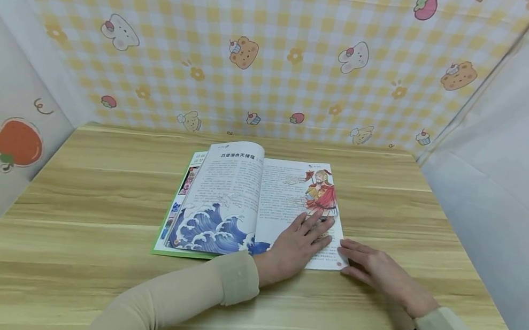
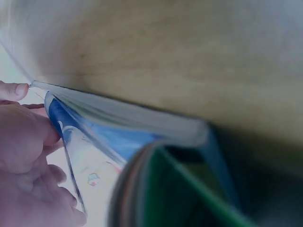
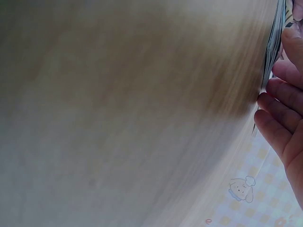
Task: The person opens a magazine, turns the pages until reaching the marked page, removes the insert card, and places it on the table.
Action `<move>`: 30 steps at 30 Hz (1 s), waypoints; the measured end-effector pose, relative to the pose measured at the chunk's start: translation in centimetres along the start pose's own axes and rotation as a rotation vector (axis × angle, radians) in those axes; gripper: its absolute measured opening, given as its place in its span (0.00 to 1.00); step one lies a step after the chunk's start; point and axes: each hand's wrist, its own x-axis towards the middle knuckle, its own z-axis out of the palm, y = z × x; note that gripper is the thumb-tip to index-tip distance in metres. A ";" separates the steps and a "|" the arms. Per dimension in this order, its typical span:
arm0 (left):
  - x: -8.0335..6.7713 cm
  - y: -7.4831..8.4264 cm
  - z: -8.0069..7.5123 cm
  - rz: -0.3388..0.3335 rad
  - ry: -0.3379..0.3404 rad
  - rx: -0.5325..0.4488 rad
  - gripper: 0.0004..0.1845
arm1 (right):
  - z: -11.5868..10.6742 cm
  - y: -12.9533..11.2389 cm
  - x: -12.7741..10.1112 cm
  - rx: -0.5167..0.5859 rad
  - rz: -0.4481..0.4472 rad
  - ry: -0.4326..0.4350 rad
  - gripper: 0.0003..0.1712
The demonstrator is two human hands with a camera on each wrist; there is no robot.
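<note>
Beige sleeve [image 1: 183, 296]; open, wave-illustrated book [image 1: 253, 201].

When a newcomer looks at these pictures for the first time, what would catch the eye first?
Probably the open book on the wooden table, with blue waves low on its left page and a red-robed figure on its right page. The left hand rests on the right page, and the right hand touches that page's outer edge. Behind the table, a yellow-checked backdrop with cartoon animals stands out.
</note>
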 end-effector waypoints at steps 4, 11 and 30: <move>-0.4 -0.1 -0.3 0.024 0.032 0.070 0.20 | 0.1 0.0 0.0 -0.006 0.003 0.000 0.23; -0.8 -0.5 -0.9 -0.019 -0.029 0.097 0.23 | 0.2 0.0 0.0 -0.004 -0.010 0.024 0.22; -3.0 -3.0 -0.3 -0.058 -0.022 -0.102 0.26 | -0.2 -0.3 0.0 0.015 0.048 -0.028 0.22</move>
